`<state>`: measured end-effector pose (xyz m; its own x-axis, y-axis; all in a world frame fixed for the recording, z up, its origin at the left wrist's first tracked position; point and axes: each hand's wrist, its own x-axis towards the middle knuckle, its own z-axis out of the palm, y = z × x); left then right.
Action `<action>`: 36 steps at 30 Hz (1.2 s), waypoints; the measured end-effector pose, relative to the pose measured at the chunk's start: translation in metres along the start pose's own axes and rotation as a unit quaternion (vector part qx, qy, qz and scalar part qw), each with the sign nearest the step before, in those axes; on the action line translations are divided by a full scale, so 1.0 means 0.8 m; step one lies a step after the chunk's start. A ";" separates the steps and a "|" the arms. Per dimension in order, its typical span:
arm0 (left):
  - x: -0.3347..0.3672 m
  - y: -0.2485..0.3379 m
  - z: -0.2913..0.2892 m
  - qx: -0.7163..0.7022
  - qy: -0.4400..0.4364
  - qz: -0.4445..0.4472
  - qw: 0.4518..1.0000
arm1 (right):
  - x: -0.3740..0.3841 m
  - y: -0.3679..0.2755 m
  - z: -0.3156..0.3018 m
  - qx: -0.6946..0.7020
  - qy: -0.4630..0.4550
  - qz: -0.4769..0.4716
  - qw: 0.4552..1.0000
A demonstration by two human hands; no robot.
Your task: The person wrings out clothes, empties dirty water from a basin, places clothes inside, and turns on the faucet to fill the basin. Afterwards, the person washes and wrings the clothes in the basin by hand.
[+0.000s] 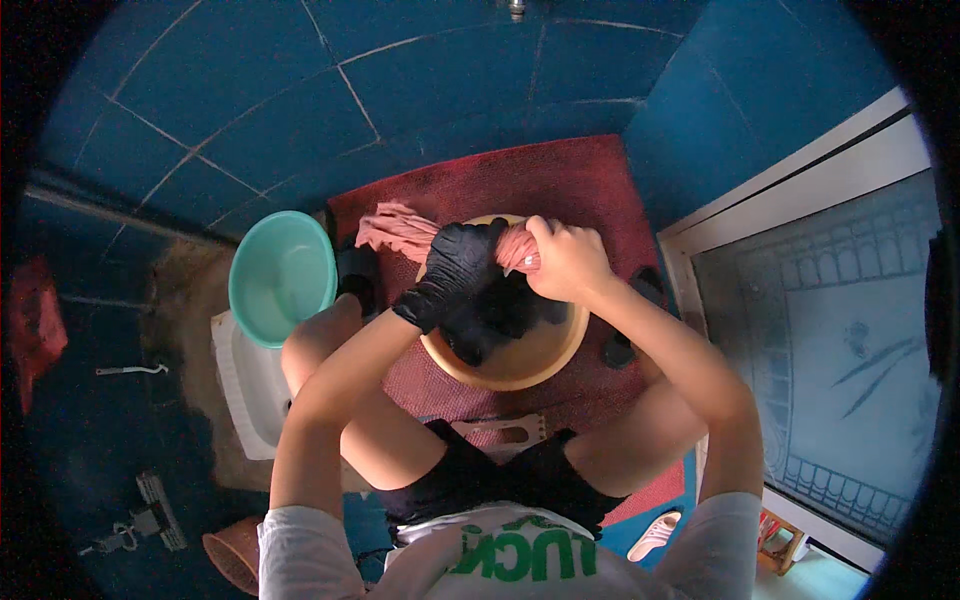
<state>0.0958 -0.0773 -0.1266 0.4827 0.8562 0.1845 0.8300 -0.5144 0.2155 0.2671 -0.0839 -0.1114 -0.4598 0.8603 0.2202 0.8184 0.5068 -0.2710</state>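
A twisted pink cloth (397, 230) stretches between my two hands over a yellow basin (505, 382). My left hand (455, 272), in a black glove, is closed round its middle, and the loose end hangs out past the basin's left rim. Bare, my right hand (568, 260) grips the bunched other end, close beside the left. Below the hands, dark cloth (490, 325) lies in the water of the basin. The fingers' undersides and part of the cloth inside my grip are hidden.
The basin stands on a red mat (400, 365). A green tub (283, 280) rests at the left by a white squat toilet (245, 385). At the right is a framed glass door (840, 330). A pale shoe (655, 535) and a brown bucket (232, 555) are lower down.
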 end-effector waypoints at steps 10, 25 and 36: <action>0.001 -0.025 0.031 -0.020 0.075 0.101 0.992 | 0.000 0.016 0.019 0.226 -0.068 0.060 0.970; 0.000 -0.015 -0.023 -0.063 -0.068 0.075 0.993 | 0.024 0.044 0.015 0.496 -0.207 -0.081 0.839; -0.010 -0.018 0.000 -0.066 0.005 0.128 0.990 | -0.004 0.027 0.038 0.622 -0.317 0.182 0.693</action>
<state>0.0800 -0.0764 -0.1313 0.6688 0.6970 0.2587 0.6370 -0.7166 0.2842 0.2761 -0.0738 -0.1466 -0.6824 0.5958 -0.4236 0.1707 -0.4335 -0.8848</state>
